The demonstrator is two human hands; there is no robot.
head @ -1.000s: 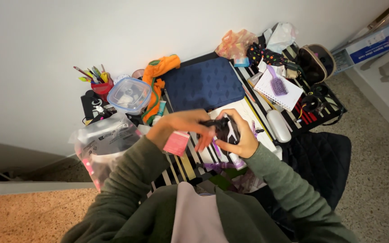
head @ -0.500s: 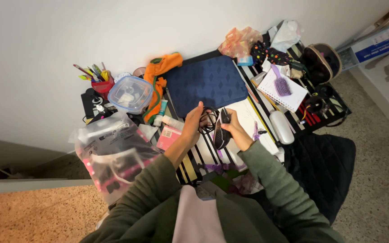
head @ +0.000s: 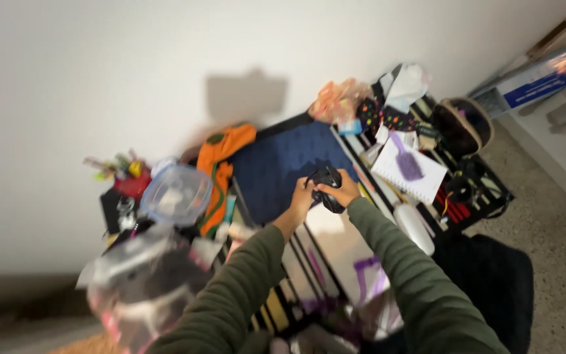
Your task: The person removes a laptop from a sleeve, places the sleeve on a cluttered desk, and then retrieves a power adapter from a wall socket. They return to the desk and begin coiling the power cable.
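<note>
Head view: holding a small black device with a coiled cable (head: 326, 187) between both hands, above the near edge of the blue pouch (head: 283, 167). Left hand (head: 302, 198) pinching its 9 o'clock side, right hand (head: 340, 192) closing around its 3 o'clock side. Probably handling as light and hard, with a loose, floppy cable; gripping the body seeming safer. Crowding at 3 o'clock by the notebook (head: 417, 172), at 9 o'clock by the plastic box (head: 177, 194); table (head: 309, 262) lying more open toward 6 o'clock.
</note>
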